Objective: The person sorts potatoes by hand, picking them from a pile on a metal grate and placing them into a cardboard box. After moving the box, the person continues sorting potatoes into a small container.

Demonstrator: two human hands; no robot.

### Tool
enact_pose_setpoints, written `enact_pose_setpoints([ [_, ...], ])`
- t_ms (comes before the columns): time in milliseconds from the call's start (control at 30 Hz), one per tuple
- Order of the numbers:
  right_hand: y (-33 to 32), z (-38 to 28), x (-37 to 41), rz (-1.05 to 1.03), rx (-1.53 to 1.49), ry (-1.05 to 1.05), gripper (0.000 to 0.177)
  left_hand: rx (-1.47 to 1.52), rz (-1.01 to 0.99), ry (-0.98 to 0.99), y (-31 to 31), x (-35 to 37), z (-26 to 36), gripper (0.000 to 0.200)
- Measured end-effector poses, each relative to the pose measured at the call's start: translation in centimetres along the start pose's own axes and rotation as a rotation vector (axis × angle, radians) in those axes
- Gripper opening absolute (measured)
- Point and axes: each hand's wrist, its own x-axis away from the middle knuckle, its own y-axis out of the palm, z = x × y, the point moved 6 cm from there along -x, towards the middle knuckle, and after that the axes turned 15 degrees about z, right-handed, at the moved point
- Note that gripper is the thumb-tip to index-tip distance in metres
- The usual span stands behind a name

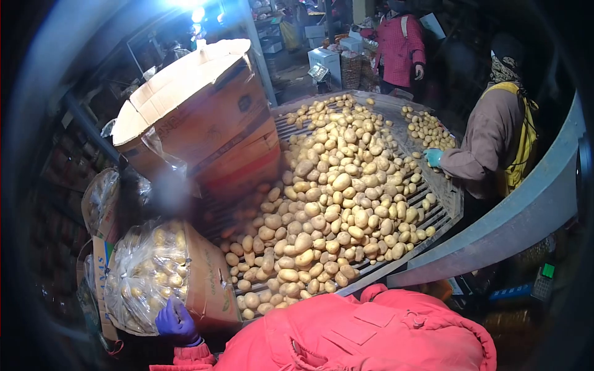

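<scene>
My left hand [177, 321], in a purple glove, is at the lower left with its fingers curled at the near edge of a clear plastic bag [139, 281]. The bag lines a cardboard box [213, 278] and has potatoes showing through it. To the right of the box, a big heap of potatoes [334, 210] lies on a slatted sorting table [445, 191]. My right hand is out of sight; the pink jacket [352, 334] fills the bottom of the view.
A large cardboard carton [204, 123] stands tilted at the table's left. A curved metal rail [495, 235] runs along the right. A co-worker's green-gloved hand [433, 157] touches potatoes at the far right. Another person in a pink coat [399, 52] stands behind, near white boxes [326, 65].
</scene>
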Motion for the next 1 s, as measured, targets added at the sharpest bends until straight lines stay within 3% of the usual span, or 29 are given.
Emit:
enact_pose_setpoints([
  [167,0.4,-1.9,1.3,-0.004,0.216,-0.008,0.036,0.008,0.022,-0.012,0.0,0.4,-0.2,0.018],
  [367,0.0,1.1,2.5,0.077,0.068,-0.042,0.035,0.003,0.023,-0.009,0.0,0.1,-0.1,0.018],
  [467,0.1,4.4,2.3,0.069,-0.050,-0.211,0.033,0.001,0.030,-0.010,-0.1,-0.2,0.2,0.019],
  [567,0.3,-3.8,2.8,0.159,0.224,-0.092,0.031,0.002,0.034,-0.001,-0.2,-0.1,0.0,0.019],
  [667,1.0,-4.8,2.6,0.199,0.216,0.030,0.032,0.006,0.021,0.003,-0.3,-0.1,-0.1,0.020],
  [767,1.3,-2.0,3.3,0.180,0.160,-0.010,0.031,0.029,0.030,0.006,-0.3,0.0,-0.1,0.019],
  [867,2.1,16.6,3.3,0.000,-0.415,-0.022,0.034,0.047,0.009,-0.001,-0.6,-0.3,0.1,0.019],
  [900,1.6,10.8,4.1,0.085,-0.135,-0.060,0.034,0.051,-0.006,-0.005,-0.7,-0.5,0.2,0.019],
  [1000,1.8,3.1,4.4,0.115,-0.025,-0.056,0.036,0.084,0.022,0.012,-0.8,-0.6,0.3,0.019],
])
